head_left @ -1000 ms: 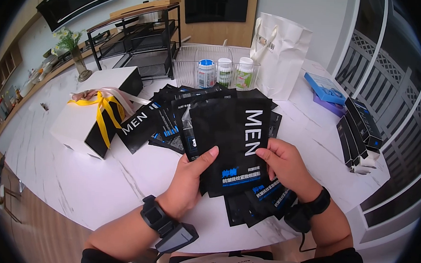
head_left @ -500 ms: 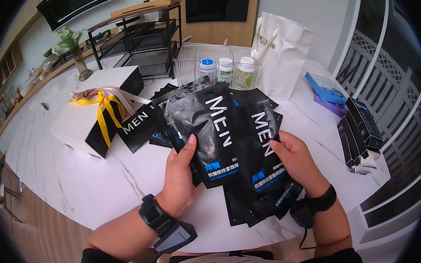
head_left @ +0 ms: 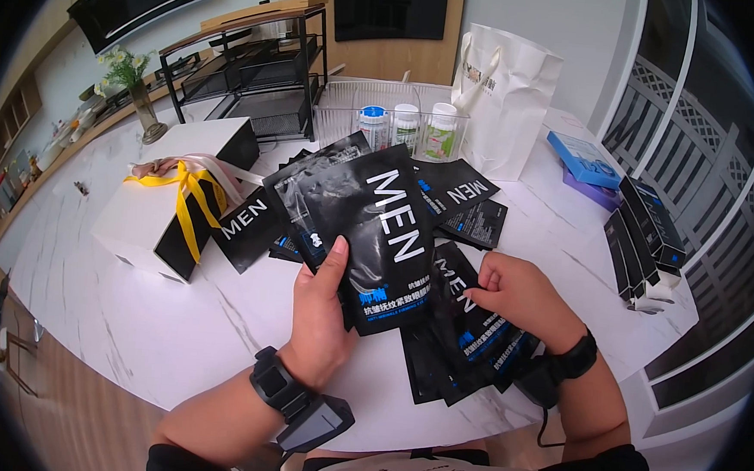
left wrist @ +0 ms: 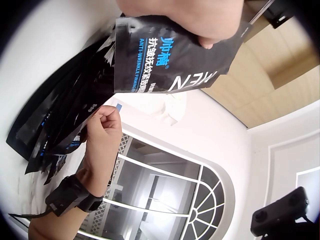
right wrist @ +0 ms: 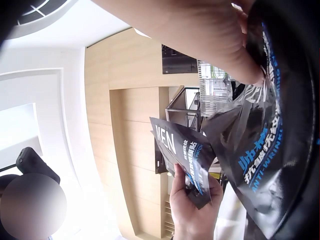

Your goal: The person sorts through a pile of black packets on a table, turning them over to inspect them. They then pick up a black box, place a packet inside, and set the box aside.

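Black packets printed MEN (head_left: 386,236) are gripped in the left hand (head_left: 320,318), the thumb lying on the front one. To the right, the right hand (head_left: 520,296) pinches the edge of another black packet (head_left: 459,301) low over a fanned pile of similar packets (head_left: 429,368). In the left wrist view the right hand (left wrist: 104,145) has its fingers curled at the packets' edge. The right wrist view shows the left hand (right wrist: 195,212) holding its packets upright, apart from the packet (right wrist: 255,145) at the right hand.
More black packets (head_left: 473,220) lie behind the hands. A white box (head_left: 148,230) with yellow ribbon stands left; a clear organizer (head_left: 332,116) with bottles and a white paper bag (head_left: 506,105) are behind. Blue (head_left: 582,157) and black boxes (head_left: 631,251) sit right.
The two hands' packets have separated. The right hand first drew one packet to the right, then lowered it onto the near pile; the left hand's packets tilted and moved slightly left.
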Demonstrator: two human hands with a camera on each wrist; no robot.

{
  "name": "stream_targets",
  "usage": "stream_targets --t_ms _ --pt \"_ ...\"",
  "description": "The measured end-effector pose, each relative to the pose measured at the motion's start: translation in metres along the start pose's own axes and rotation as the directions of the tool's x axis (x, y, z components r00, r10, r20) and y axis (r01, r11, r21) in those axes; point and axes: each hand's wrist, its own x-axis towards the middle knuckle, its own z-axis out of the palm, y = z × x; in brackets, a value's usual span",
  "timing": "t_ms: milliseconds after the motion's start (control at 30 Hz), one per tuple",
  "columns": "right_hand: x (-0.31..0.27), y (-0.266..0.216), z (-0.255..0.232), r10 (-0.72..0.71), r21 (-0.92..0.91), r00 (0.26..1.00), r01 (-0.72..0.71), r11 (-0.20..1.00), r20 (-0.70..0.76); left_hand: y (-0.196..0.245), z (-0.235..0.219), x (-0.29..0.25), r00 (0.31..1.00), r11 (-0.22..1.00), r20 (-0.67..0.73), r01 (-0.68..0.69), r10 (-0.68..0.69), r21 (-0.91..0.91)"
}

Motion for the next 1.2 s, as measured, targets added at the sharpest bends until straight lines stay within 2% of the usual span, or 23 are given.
stream_targets --t_ms 133,233,300,333,367,400,433,500,533,633,667,700,767,800,833,900,933,967,1033,1133,1200 --pt "-0.003 -0.009 -0.005 0.031 -0.072 0.999 -0.029 0.997 0.016 0.000 -0.001 0.000 1.000 0.999 0.016 0.014 -0.015 0.034" --pt "-0.003 -0.011 -0.004 0.024 -0.075 0.999 -0.027 0.997 -0.038 -0.002 -0.002 0.000 0.999 0.999 0.025 0.029 -0.030 0.043" --pt "0.001 -0.006 0.002 -0.074 0.109 0.974 0.099 0.989 -0.215 -0.004 -0.003 0.001 0.999 0.998 0.025 0.037 -0.038 0.049" --pt "0.001 -0.008 0.001 -0.074 0.109 0.974 0.099 0.989 -0.214 -0.004 -0.003 0.001 0.998 0.996 0.014 0.057 -0.058 0.062" --pt "0.001 -0.012 -0.001 -0.083 0.327 0.977 0.144 0.934 -0.194 -0.005 -0.004 0.002 0.997 0.994 0.003 0.077 -0.078 0.075" --pt "0.000 -0.016 -0.002 -0.095 0.529 0.980 0.176 0.830 -0.176 -0.005 -0.004 0.001 0.997 0.994 0.002 0.077 -0.077 0.074" --pt "-0.001 -0.020 -0.002 -0.095 0.529 0.980 0.175 0.831 -0.176 -0.005 -0.004 0.001 0.993 0.989 0.004 0.117 -0.118 0.094" --pt "-0.006 -0.026 0.001 -0.160 0.671 0.986 0.149 0.726 -0.046 -0.007 -0.004 0.001 0.987 0.980 0.007 0.159 -0.161 0.115" --pt "-0.005 -0.022 0.005 -0.169 0.593 0.986 0.141 0.792 -0.009 -0.010 -0.005 0.001 0.981 0.974 0.008 0.193 -0.195 0.123" --pt "-0.002 -0.015 0.007 -0.152 0.598 0.988 0.144 0.789 -0.036 -0.011 -0.005 0.000 0.972 0.958 0.012 0.229 -0.235 0.171" --pt "0.004 -0.010 0.010 -0.184 0.597 0.965 0.261 0.759 -0.188 -0.011 -0.004 -0.001 0.975 0.967 0.026 0.214 -0.220 0.137" --pt "0.003 -0.016 0.005 -0.106 0.744 0.971 0.232 0.626 -0.213 -0.011 -0.004 -0.001 0.978 0.975 0.039 0.199 -0.204 0.103" --pt "0.009 -0.006 -0.003 -0.076 0.766 0.980 0.194 0.613 -0.186 -0.008 -0.003 -0.001 0.980 0.979 0.056 0.184 -0.190 0.092" --pt "0.009 0.002 -0.006 -0.067 0.700 0.989 0.142 0.700 -0.134 -0.006 -0.003 -0.001 0.983 0.983 0.033 0.180 -0.181 0.030" --pt "0.008 0.005 -0.008 -0.069 0.700 0.989 0.143 0.700 -0.133 -0.005 -0.004 -0.001 0.985 0.984 0.010 0.174 -0.174 -0.032" --pt "0.004 0.009 -0.008 -0.012 0.334 0.998 -0.009 0.943 0.060 -0.004 -0.003 -0.001 0.991 0.991 -0.019 0.130 -0.130 -0.006" --pt "0.002 0.007 -0.005 -0.026 0.204 1.000 0.025 0.979 0.004 -0.003 -0.003 -0.001 0.994 0.994 -0.028 0.109 -0.109 0.012" --pt "-0.001 0.005 -0.005 -0.026 0.203 1.000 0.025 0.979 0.004 -0.002 -0.004 -0.001 0.996 0.996 -0.036 0.088 -0.087 0.029" --pt "-0.004 -0.001 -0.005 -0.010 0.065 1.000 0.008 0.998 0.028 -0.002 -0.004 -0.002 0.995 0.996 -0.049 0.090 -0.089 0.015" --pt "-0.005 -0.005 -0.007 -0.002 -0.010 1.000 0.002 1.000 0.009 -0.003 -0.004 -0.004 0.999 0.996 0.011 0.029 -0.030 0.084" --pt "-0.005 -0.008 -0.010 0.005 -0.068 1.000 -0.005 0.998 -0.001 -0.006 -0.009 -0.002 0.998 0.980 0.038 -0.050 0.043 0.192"
